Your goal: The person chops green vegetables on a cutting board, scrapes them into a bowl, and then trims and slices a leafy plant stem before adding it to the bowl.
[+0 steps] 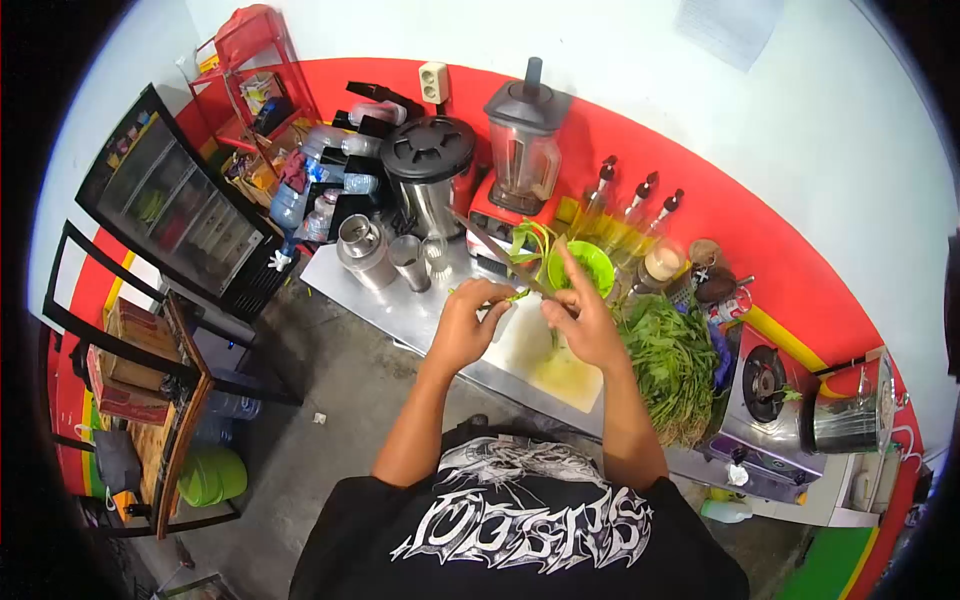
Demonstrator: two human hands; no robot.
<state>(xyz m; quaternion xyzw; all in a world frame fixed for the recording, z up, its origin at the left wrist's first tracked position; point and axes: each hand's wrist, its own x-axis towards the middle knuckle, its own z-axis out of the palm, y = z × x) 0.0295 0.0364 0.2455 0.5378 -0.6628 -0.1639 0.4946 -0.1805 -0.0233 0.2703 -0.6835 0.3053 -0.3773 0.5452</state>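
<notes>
Over the white cutting board [567, 385], my left hand [466, 322] is closed on a thin green vegetable stem [517, 296]. My right hand [585, 318] grips a knife [495, 245], index finger stretched along it, the long blade pointing up and left across the counter. Leafy greens [527, 240] show just behind the blade. A bright green bowl [606, 268] with cut greens inside stands beyond my right hand. To the right of that hand lies a big bunch of leafy greens [672, 365] with roots toward me.
A blender [520, 150] stands behind the board, with a lidded steel container [430, 165], metal canister [365, 255] and steel cup [409, 262] to its left. Several pump bottles [632, 220] line the wall. At right sit a gas stove [765, 385] and a steel pot [850, 415].
</notes>
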